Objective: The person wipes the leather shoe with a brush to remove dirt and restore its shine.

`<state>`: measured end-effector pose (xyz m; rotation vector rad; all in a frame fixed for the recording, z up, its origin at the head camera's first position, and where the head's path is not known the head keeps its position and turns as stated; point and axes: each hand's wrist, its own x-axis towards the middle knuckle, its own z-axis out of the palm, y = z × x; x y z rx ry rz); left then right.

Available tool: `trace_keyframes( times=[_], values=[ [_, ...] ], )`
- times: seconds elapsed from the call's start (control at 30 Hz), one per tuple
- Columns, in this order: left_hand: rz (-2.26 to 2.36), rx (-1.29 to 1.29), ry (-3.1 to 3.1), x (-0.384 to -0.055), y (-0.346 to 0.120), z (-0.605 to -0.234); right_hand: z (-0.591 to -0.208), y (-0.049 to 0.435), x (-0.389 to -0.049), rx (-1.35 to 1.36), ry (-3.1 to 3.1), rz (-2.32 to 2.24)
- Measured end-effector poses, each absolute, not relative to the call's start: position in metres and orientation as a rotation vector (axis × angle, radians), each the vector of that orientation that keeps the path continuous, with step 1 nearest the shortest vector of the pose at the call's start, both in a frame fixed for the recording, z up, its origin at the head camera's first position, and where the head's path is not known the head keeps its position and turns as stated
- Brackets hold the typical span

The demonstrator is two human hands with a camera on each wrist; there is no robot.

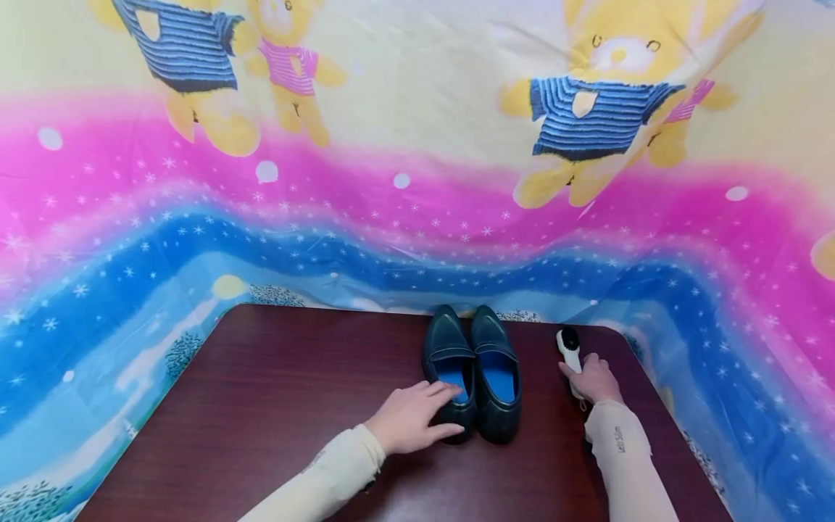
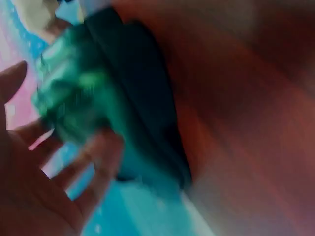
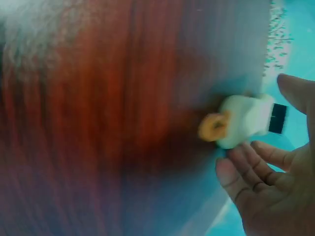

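A pair of dark green leather loafers with blue insoles stands side by side at the far edge of the table. My left hand [image 1: 412,416] is at the heel of the left loafer [image 1: 446,335], its fingers spread and fairly straight over the opening. The right loafer [image 1: 491,335] sits beside it. Over on the right lies a white-handled brush [image 1: 569,351] with a black head. My right hand [image 1: 597,380] is at its handle, thumb and fingers apart on either side. In the right wrist view, an orange loop [image 3: 212,127] hangs from the handle's end.
The dark red-brown table [image 1: 293,391] has rounded far corners. A printed cloth [image 1: 391,232] with bears and snowflakes hangs close behind it and along both sides.
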<state>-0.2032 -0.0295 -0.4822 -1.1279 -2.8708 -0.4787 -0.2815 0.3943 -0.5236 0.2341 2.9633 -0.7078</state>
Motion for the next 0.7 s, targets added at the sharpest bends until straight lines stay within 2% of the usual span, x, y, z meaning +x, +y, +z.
trace_keyframes(
  times=[0.23,0.5,0.7],
  values=[
    [-0.421,-1.089,-2.821,-0.200,-0.014,-0.491,-0.523,0.393,-0.285,0.212,2.966,-0.606],
    [-0.382,-0.973,-2.871,-0.204,-0.028,-0.497,-0.515,0.394,-0.286,0.187,2.886,-0.592],
    [-0.286,-0.818,-2.877,-0.205,-0.044,-0.495,-0.507,0.388,-0.284,0.278,2.814,-0.729]
  ],
)
